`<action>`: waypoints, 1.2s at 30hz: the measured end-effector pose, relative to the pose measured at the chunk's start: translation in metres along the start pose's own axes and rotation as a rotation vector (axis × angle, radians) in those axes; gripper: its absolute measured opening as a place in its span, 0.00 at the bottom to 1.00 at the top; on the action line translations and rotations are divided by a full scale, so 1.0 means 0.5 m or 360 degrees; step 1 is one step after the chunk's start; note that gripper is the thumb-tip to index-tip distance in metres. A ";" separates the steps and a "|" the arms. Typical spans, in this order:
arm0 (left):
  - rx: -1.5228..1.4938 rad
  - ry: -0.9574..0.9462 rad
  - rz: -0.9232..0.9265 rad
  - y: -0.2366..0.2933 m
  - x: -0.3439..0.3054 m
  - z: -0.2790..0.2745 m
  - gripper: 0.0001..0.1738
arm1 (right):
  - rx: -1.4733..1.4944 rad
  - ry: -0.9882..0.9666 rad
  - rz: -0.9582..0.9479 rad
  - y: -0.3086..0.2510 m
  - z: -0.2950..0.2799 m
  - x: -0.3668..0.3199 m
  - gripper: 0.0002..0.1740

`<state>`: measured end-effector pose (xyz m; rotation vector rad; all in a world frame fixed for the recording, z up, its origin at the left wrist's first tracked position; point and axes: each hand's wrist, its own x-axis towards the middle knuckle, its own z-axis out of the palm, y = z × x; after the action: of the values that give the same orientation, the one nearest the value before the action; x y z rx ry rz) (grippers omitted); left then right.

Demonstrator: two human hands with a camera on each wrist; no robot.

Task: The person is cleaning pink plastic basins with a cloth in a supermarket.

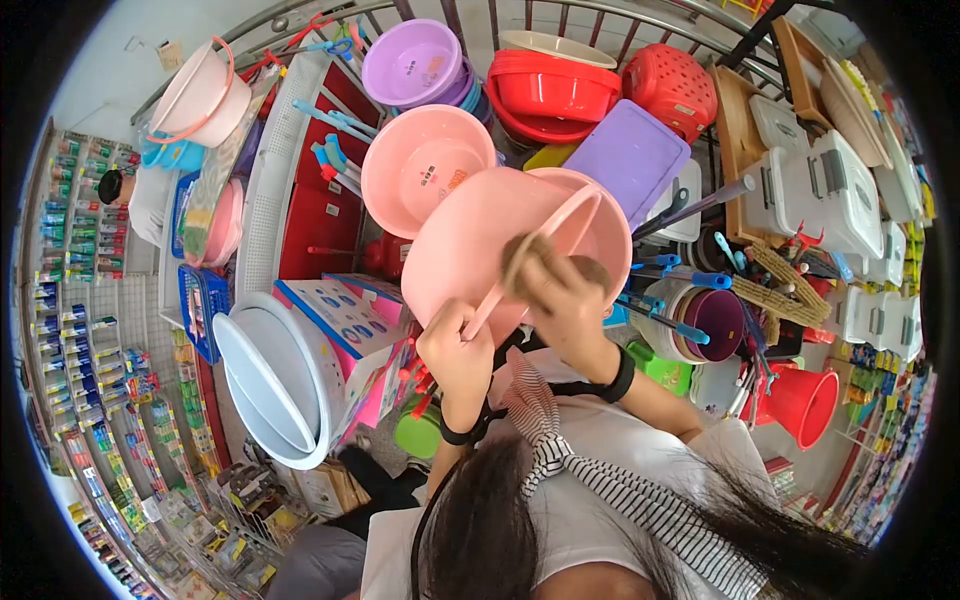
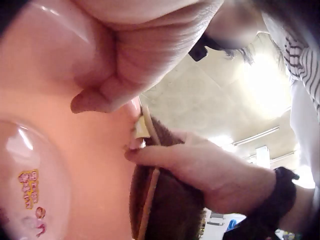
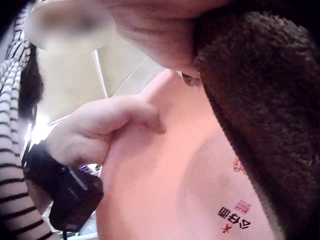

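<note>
A pink basin (image 1: 480,215) is tilted up in front of the person, its printed inner side showing in both wrist views. The left hand (image 1: 457,352) grips its rim, thumb over the inner wall (image 3: 150,185). In the left wrist view the right hand (image 2: 200,165) holds a dark brown fluffy cloth (image 2: 175,205) at the basin's edge, thumb on the near side. The same cloth (image 3: 260,100) fills the right side of the right wrist view. From the head, the right hand (image 1: 570,310) and cloth look blurred.
Another pink basin (image 1: 428,165), a purple basin (image 1: 412,62), red basins (image 1: 555,90) and a purple lid (image 1: 628,160) stand beyond. Light blue tubs (image 1: 265,380) are at left. Brushes, a red bucket (image 1: 803,405) and white boxes (image 1: 850,190) crowd the right.
</note>
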<state>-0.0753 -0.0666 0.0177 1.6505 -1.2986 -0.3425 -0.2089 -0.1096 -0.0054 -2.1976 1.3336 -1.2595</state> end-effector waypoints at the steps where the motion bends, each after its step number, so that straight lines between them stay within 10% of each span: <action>1: 0.0013 0.0029 -0.0029 -0.002 0.001 0.000 0.11 | -0.0080 -0.0132 -0.0171 -0.005 0.004 -0.013 0.31; 4: -0.0017 0.0017 -0.0051 0.011 0.008 -0.011 0.11 | -0.0074 -0.0189 -0.0326 -0.005 -0.009 0.001 0.30; 8: -0.0001 0.0010 -0.0021 0.015 0.005 -0.013 0.10 | -0.0017 0.0124 0.0344 0.038 -0.016 0.026 0.29; 17: 0.0023 -0.0040 -0.0038 0.006 0.008 -0.014 0.11 | -0.0044 -0.0337 -0.0368 -0.019 -0.016 -0.012 0.28; 24: -0.0055 -0.0039 -0.0014 0.011 0.005 -0.011 0.11 | -0.0064 0.0074 0.0335 0.032 -0.023 0.019 0.31; 30: 0.0000 -0.0034 -0.0076 0.005 0.005 -0.013 0.12 | -0.0088 -0.0291 -0.0348 -0.028 -0.019 -0.010 0.29; 36: -0.0029 -0.0030 0.0027 0.016 -0.002 -0.026 0.12 | 0.0088 0.0217 0.0480 0.052 -0.033 0.022 0.29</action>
<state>-0.0711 -0.0588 0.0299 1.6237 -1.3189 -0.3596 -0.2350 -0.1295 -0.0059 -1.8160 1.5900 -1.3280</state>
